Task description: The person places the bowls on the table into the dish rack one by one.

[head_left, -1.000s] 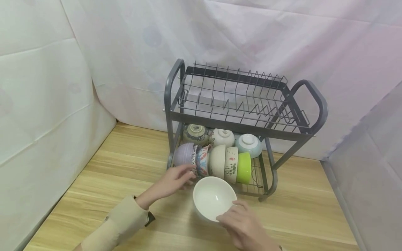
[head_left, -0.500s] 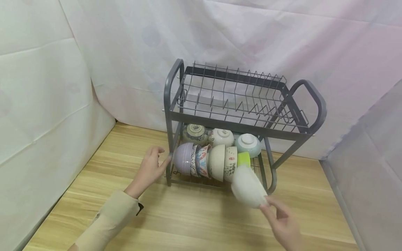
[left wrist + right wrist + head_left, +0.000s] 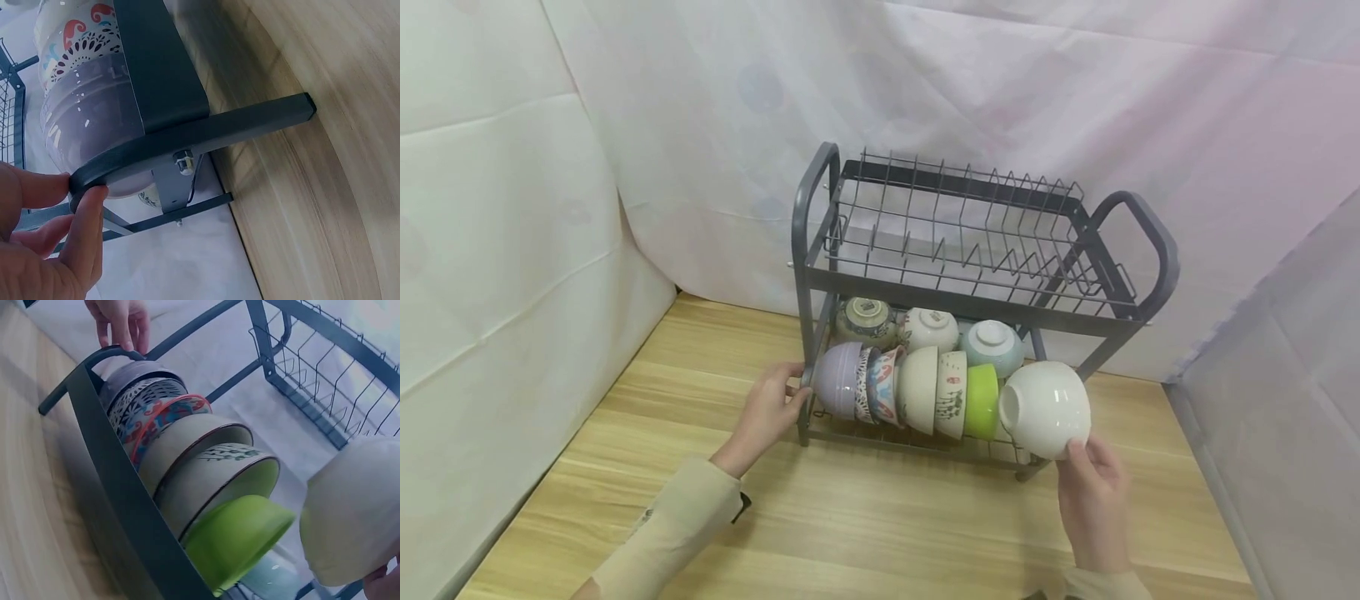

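My right hand [image 3: 1097, 496] grips the rim of a white bowl [image 3: 1048, 408], thumb toward me. Tilted on its side, the bowl has its foot facing left, just right of a lime-green bowl [image 3: 982, 403] on the lower tier of a dark dish rack [image 3: 925, 292]. In the right wrist view a gap shows between the white bowl [image 3: 353, 512] and the green one. At the rack's left end, my left hand [image 3: 767, 412] pinches the curved frame between thumb and fingers, clearest in the left wrist view, beside a purple bowl [image 3: 837, 381].
Between purple and green stand several patterned bowls on edge, including a cream bowl [image 3: 919, 390]. Behind them sit a grey-patterned bowl [image 3: 867, 323], a white floral bowl [image 3: 929, 331] and a pale blue bowl [image 3: 992, 348], upside down. A wire plate rack [image 3: 962, 225] forms the upper tier.
My right hand has carried the white bowl from in front of the rack to its right end, turning it onto its side. My left hand has moved left from the bowls to the rack's frame.
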{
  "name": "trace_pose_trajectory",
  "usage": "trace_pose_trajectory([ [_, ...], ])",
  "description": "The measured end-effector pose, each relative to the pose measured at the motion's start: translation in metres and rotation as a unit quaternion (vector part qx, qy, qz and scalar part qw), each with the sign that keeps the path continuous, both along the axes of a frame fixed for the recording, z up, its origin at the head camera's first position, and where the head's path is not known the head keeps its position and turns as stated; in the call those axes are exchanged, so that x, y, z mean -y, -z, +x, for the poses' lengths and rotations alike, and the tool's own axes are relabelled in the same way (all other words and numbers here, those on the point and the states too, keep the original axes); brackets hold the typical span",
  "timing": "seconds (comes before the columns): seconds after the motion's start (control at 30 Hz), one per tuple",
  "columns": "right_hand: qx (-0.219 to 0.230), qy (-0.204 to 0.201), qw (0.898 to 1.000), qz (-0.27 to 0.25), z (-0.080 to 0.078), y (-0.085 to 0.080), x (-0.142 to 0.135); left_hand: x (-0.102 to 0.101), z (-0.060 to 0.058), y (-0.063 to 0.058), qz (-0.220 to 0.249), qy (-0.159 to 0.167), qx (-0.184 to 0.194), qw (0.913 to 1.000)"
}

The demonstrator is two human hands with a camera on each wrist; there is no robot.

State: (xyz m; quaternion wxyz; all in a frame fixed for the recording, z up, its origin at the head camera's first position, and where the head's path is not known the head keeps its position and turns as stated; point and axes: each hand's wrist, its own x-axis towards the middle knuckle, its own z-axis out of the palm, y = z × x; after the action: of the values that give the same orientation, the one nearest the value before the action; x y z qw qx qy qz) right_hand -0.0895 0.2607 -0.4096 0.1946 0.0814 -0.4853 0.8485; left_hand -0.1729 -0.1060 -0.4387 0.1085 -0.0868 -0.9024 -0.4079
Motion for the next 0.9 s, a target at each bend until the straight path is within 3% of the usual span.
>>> trace_pose_trajectory([
  [0.23,0.035,-0.020,0.991,-0.124,-0.015,0.009,-0.001,-0.002,0.002,-0.001,-0.006,-0.003,0.011,0.9999],
  [0.53,0.058,-0.021,0.978,-0.199,-0.022,0.016,0.001,-0.002,0.002,-0.001,-0.008,-0.002,0.002,1.0000],
  [0.63,0.072,0.000,0.978,-0.196,-0.023,0.016,0.003,-0.002,0.003,-0.001,-0.007,0.000,-0.001,1.0000],
  [0.73,0.088,0.045,0.985,-0.141,-0.026,0.016,0.006,-0.001,0.003,-0.002,-0.009,-0.002,-0.002,1.0000],
  [0.83,0.114,0.084,0.985,-0.097,-0.028,0.020,0.008,-0.002,0.004,-0.002,-0.008,-0.003,0.001,1.0000],
  [0.9,0.129,0.089,0.983,-0.091,-0.029,0.023,0.009,-0.002,0.004,-0.003,-0.008,-0.003,0.004,1.0000],
])
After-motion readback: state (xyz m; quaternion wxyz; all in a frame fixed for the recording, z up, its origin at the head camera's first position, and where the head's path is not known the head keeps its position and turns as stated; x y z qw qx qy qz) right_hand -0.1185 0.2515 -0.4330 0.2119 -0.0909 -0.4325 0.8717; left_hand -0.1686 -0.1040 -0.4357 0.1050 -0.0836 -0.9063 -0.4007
